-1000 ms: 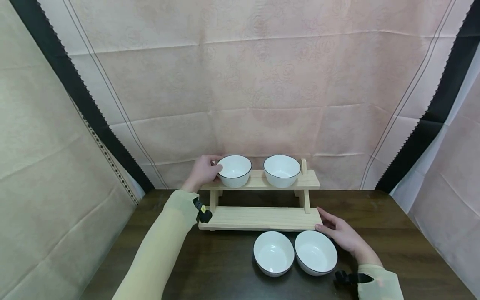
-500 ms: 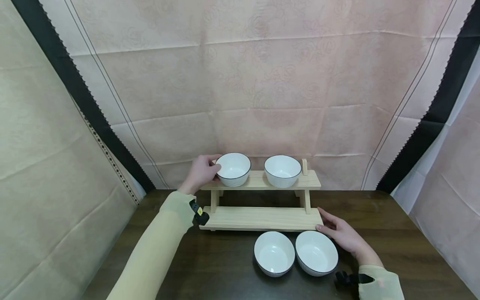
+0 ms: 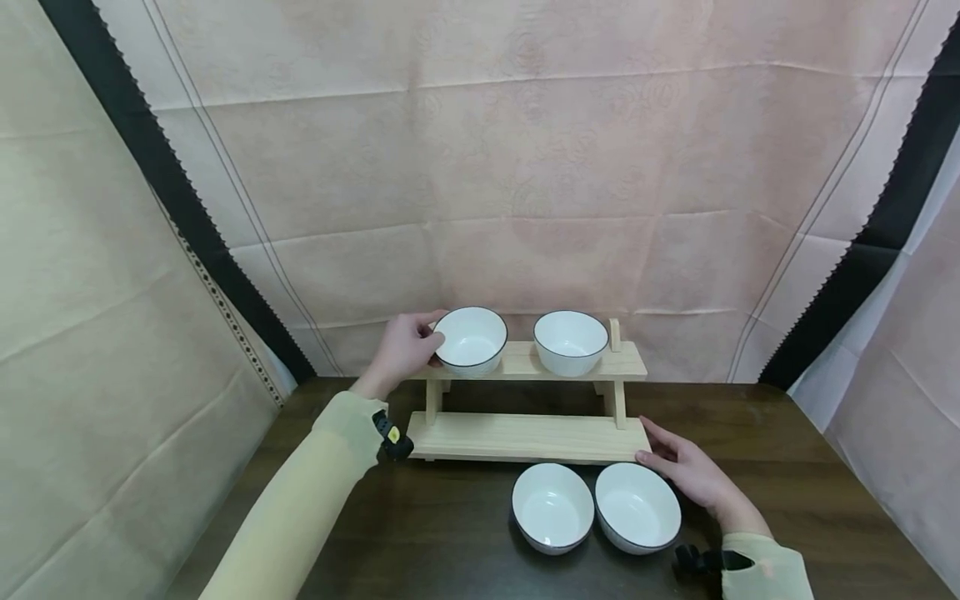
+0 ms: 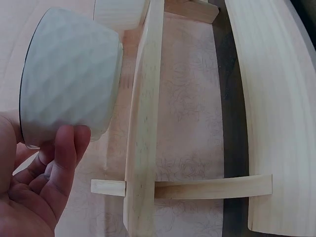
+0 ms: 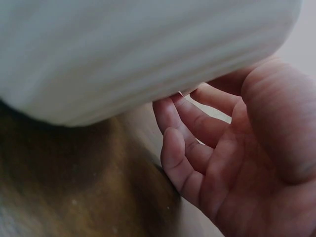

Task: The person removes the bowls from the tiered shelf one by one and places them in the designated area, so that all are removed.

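Note:
My left hand (image 3: 405, 350) pinches a white dark-rimmed bowl (image 3: 471, 337) by its left side, at the left end of a wooden two-tier shelf (image 3: 525, 437). In the left wrist view, this bowl (image 4: 71, 74) shows a dimpled outside, and a narrow gap separates its base from the upper board (image 4: 143, 118). My right hand (image 3: 686, 471) holds the right end of the lower board, thumb at the front corner. Close to that thumb stands another white bowl (image 3: 637, 508), whose side (image 5: 148, 49) hides some fingertips in the right wrist view.
A matching bowl (image 3: 572, 343) stands on the right of the upper board, beside a short wooden upright (image 3: 615, 333). Another bowl (image 3: 552, 508) sits on the dark table (image 3: 420, 533) in front of the shelf. Pale cloth (image 3: 525, 167) hangs behind and at both sides.
The bowl in my left hand has risen slightly off the upper board and shifted a little left relative to the shelf. My right hand keeps its hold on the lower board.

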`<move>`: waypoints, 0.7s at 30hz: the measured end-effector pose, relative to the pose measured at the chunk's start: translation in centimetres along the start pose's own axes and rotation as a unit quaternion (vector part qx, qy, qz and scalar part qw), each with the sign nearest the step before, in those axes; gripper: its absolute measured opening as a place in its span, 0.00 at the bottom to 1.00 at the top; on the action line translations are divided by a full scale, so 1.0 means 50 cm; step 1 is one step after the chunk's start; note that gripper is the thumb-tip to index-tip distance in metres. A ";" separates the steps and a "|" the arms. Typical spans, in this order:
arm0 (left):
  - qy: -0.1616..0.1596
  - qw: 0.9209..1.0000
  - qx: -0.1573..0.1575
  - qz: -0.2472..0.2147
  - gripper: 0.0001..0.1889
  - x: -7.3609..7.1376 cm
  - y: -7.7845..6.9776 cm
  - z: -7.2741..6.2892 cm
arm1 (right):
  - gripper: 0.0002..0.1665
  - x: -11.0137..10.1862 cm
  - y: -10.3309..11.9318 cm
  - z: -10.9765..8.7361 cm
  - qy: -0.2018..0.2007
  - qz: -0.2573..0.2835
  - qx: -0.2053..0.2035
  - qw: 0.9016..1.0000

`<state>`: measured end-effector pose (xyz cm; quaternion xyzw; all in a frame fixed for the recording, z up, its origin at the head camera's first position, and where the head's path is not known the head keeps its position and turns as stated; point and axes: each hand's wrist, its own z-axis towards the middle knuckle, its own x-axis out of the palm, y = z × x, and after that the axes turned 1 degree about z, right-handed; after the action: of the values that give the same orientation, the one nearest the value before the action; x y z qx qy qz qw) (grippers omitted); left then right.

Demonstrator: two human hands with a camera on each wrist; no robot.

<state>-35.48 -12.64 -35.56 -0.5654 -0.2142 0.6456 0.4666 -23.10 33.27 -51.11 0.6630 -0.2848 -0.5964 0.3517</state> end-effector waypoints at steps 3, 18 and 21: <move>0.005 1.000 0.006 0.001 0.25 -0.002 0.000 -0.007 | 0.47 0.000 0.000 -0.001 -0.002 -0.004 0.000 1.000; 0.014 0.999 0.035 -0.003 0.24 -0.002 -0.009 -0.073 | 0.47 -0.001 0.008 -0.005 -0.002 -0.002 0.001 1.000; 0.019 0.999 0.037 -0.012 0.24 0.001 -0.006 -0.088 | 0.47 0.000 0.007 -0.004 0.001 -0.002 0.003 1.000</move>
<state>-31.29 -13.56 -36.54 -0.5578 -0.1879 0.6364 0.4985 -22.87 33.10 -50.79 0.6654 -0.2850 -0.5956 0.3483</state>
